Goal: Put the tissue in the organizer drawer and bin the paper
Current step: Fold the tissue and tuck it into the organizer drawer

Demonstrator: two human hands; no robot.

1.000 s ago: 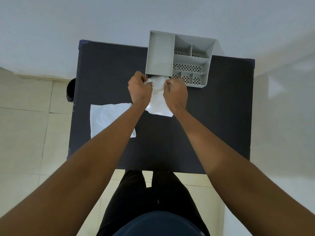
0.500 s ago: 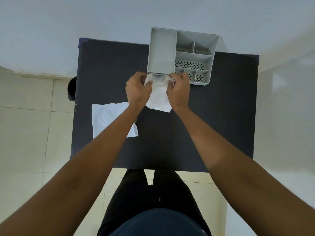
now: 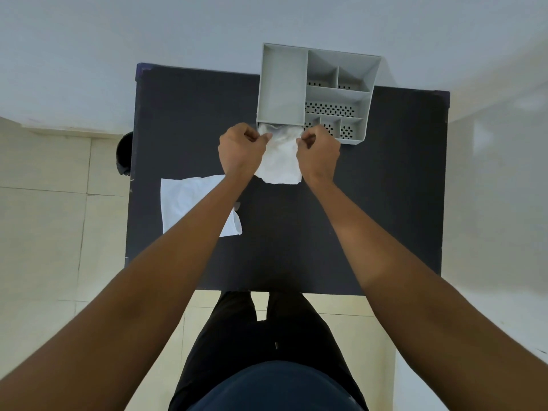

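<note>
Tissue (image 3: 280,161) in the head view hung between the two hands, its far end already tucked into the open drawer (image 3: 280,127) at the near left foot of the grey organizer (image 3: 283,84), its near end trailing back toward the person over the dark surface (image 3: 370,203). Its long axis ran straight from the body to the drawer mouth, so the coming push looked to be directly forward. The left hand (image 3: 240,151) pinched the tissue's left edge with its grip closed on it; the right hand (image 3: 318,152) did the same on the right edge, just at the drawer's front. Both sat about equally near the opening.

The organizer's upper compartments, the long tray at left and the perforated cells at right, looked empty. The drawer held only the crumpled leading part of the tissue. The paper (image 3: 189,203) lay flat on the surface under the left forearm, untouched. A dark round object, probably the bin (image 3: 124,155), showed on the floor beside the surface's left edge
</note>
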